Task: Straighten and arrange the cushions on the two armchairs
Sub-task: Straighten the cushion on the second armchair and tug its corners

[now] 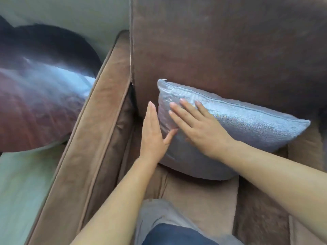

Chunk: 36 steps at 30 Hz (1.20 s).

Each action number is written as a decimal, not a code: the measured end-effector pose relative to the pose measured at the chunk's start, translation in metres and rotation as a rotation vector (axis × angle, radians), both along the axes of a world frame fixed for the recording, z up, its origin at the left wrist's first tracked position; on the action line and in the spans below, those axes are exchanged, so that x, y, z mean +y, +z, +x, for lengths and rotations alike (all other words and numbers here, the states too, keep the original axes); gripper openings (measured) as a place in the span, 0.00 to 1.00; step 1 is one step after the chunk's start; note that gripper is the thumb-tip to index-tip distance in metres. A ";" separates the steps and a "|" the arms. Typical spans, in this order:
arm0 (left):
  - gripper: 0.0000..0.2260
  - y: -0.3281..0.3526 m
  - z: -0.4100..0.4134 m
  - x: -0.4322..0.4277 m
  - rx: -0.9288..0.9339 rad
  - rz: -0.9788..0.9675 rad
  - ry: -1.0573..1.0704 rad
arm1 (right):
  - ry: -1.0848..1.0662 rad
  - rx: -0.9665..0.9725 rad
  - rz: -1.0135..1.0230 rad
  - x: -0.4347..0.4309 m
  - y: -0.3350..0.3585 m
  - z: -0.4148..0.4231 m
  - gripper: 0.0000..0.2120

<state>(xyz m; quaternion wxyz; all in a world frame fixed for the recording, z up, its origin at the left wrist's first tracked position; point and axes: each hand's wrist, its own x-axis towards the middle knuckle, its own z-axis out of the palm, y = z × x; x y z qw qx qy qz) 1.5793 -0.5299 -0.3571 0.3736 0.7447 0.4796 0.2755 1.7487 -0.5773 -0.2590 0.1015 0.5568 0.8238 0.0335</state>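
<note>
A silver-blue cushion [247,128] leans against the brown backrest [221,50] of the armchair, standing on the seat [200,200] with its piped top edge tilted down to the right. My left hand [153,131] is flat with fingers straight, pressed against the cushion's left side. My right hand [198,126] lies flat on the cushion's front face, fingers spread. Neither hand grips anything.
The armchair's left armrest [92,138] runs diagonally beside my left forearm. Beyond it at the left stands a round glossy dark table top [40,96] over a pale floor [19,188]. My knee in grey and blue cloth [166,225] rests against the seat front.
</note>
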 end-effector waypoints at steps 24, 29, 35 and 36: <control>0.46 -0.143 -0.026 -0.063 -0.014 -0.701 0.183 | 0.118 -0.343 -0.075 0.068 -0.012 -0.026 0.35; 0.44 -0.141 -0.024 -0.060 0.013 -0.727 0.170 | 0.106 -0.342 -0.082 0.063 -0.011 -0.025 0.37; 0.38 -0.133 -0.025 -0.057 -0.034 -0.723 0.252 | 0.054 -0.330 -0.051 0.063 -0.007 -0.019 0.40; 0.37 -0.132 -0.024 -0.056 -0.044 -0.741 0.263 | 0.051 -0.331 -0.063 0.062 -0.007 -0.021 0.40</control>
